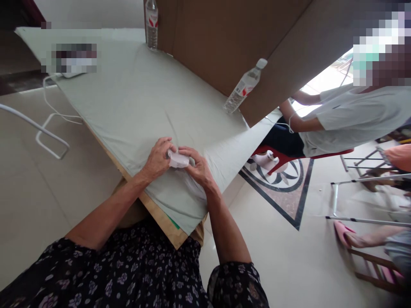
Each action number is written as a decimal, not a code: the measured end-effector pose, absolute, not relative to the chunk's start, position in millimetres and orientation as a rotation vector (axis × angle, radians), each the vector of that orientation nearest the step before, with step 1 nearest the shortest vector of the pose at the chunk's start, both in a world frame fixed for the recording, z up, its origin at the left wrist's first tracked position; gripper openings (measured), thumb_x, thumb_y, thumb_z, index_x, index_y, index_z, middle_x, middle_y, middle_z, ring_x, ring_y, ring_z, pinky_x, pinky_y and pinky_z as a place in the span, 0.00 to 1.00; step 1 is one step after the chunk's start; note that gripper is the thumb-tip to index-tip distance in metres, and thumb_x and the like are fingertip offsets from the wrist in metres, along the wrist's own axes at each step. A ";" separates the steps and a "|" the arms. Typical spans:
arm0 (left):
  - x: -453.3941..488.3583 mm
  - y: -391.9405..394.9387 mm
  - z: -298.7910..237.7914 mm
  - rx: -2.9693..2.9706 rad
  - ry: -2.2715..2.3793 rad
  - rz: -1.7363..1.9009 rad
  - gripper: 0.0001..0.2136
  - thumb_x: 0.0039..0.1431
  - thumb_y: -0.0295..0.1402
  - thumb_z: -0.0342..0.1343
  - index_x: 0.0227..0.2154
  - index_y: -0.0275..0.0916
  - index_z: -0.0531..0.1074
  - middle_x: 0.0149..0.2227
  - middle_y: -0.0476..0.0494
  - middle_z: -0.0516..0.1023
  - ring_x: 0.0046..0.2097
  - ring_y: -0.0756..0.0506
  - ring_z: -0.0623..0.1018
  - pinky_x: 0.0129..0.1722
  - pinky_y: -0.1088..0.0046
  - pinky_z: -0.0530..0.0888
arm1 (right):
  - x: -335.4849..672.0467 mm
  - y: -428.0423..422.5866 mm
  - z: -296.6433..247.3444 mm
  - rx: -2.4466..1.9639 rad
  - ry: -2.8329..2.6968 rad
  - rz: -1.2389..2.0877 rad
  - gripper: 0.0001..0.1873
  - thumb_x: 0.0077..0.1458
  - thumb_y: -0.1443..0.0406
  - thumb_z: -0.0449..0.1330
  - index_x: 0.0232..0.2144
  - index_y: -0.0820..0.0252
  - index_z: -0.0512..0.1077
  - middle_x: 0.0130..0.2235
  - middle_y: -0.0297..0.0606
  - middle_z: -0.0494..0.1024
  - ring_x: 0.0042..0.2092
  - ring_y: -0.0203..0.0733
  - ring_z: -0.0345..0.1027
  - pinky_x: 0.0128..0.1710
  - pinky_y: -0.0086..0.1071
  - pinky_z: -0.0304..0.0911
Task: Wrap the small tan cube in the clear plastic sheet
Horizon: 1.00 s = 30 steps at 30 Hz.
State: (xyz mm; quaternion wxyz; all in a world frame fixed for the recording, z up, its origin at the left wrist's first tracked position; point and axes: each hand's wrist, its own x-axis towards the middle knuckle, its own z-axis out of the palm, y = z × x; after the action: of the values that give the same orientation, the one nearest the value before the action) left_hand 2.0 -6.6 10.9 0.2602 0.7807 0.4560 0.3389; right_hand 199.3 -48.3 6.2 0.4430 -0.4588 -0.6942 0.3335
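A small white folded piece, paper or cloth, sits between both my hands just above the pale green cloth covering the table. My left hand curls its fingers round the piece's left end. My right hand pinches its right end with thumb and fingers. Both hands rest near the table's front edge, close to my body.
Two plastic water bottles stand on the table: one at the far edge, one at the right beside a brown cardboard partition. A white cable hangs off the left side. Another person in a white shirt sits behind the partition.
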 end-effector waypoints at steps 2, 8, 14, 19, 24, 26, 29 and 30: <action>-1.7 -6.8 10.9 2.116 1.207 0.887 0.11 0.55 0.24 0.59 0.41 0.40 0.74 0.59 0.35 0.75 0.65 0.37 0.73 0.62 0.57 0.74 | 201.0 -51.9 1.6 -1.133 -1.792 0.764 0.26 0.56 0.58 0.70 0.57 0.51 0.76 0.64 0.46 0.77 0.67 0.50 0.68 0.68 0.49 0.61; -1.8 -3.7 7.5 2.017 1.168 0.955 0.12 0.56 0.30 0.59 0.44 0.40 0.73 0.57 0.35 0.78 0.62 0.38 0.77 0.63 0.57 0.72 | 190.9 -42.4 -1.9 -1.168 -1.738 0.637 0.18 0.57 0.62 0.66 0.50 0.54 0.78 0.56 0.45 0.82 0.61 0.48 0.73 0.65 0.47 0.63; -7.5 3.0 18.5 1.746 1.018 0.795 0.21 0.57 0.45 0.61 0.49 0.38 0.75 0.49 0.39 0.81 0.51 0.38 0.80 0.53 0.59 0.76 | 183.0 -31.4 13.9 -1.225 -1.318 1.116 0.20 0.60 0.48 0.63 0.42 0.57 0.76 0.38 0.36 0.81 0.39 0.40 0.73 0.42 0.35 0.69; -9.0 3.9 11.6 1.613 0.926 0.773 0.23 0.52 0.42 0.66 0.48 0.37 0.73 0.45 0.42 0.80 0.46 0.41 0.79 0.47 0.63 0.76 | 178.9 -29.4 9.9 -1.370 -1.383 0.947 0.23 0.60 0.45 0.59 0.27 0.56 0.69 0.27 0.30 0.68 0.31 0.36 0.60 0.32 0.31 0.56; -2.2 7.4 0.5 1.427 0.825 0.838 0.26 0.50 0.43 0.67 0.49 0.36 0.70 0.46 0.42 0.79 0.46 0.42 0.79 0.49 0.63 0.75 | 177.0 -26.4 0.8 -1.441 -1.450 0.867 0.24 0.63 0.44 0.53 0.27 0.55 0.67 0.26 0.31 0.68 0.31 0.37 0.61 0.33 0.32 0.57; -1.3 7.9 -0.3 1.415 0.821 0.850 0.25 0.50 0.42 0.67 0.48 0.36 0.70 0.45 0.42 0.79 0.47 0.42 0.79 0.50 0.63 0.75 | 176.6 -26.9 -2.4 -1.458 -1.450 0.810 0.23 0.64 0.44 0.53 0.30 0.55 0.69 0.29 0.33 0.72 0.33 0.39 0.65 0.35 0.34 0.60; -2.0 6.5 2.5 1.388 0.795 0.856 0.26 0.50 0.40 0.68 0.50 0.36 0.69 0.49 0.41 0.80 0.49 0.41 0.79 0.52 0.63 0.75 | 178.2 -32.8 -5.0 -1.439 -1.403 0.611 0.22 0.65 0.46 0.54 0.45 0.56 0.73 0.42 0.41 0.80 0.41 0.44 0.72 0.43 0.39 0.67; -2.4 5.7 3.8 1.377 0.784 0.856 0.27 0.50 0.39 0.68 0.52 0.36 0.69 0.50 0.40 0.80 0.51 0.41 0.80 0.53 0.63 0.75 | 179.3 -36.2 -5.0 -1.430 -1.397 0.514 0.22 0.65 0.47 0.55 0.49 0.56 0.72 0.46 0.44 0.81 0.43 0.45 0.73 0.46 0.41 0.67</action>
State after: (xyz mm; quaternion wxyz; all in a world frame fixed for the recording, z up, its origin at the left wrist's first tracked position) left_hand -2.4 5.7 3.8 0.6212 0.5993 0.3409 0.3725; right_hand 179.3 -36.2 -5.0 0.5132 -0.5947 -0.5808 0.2137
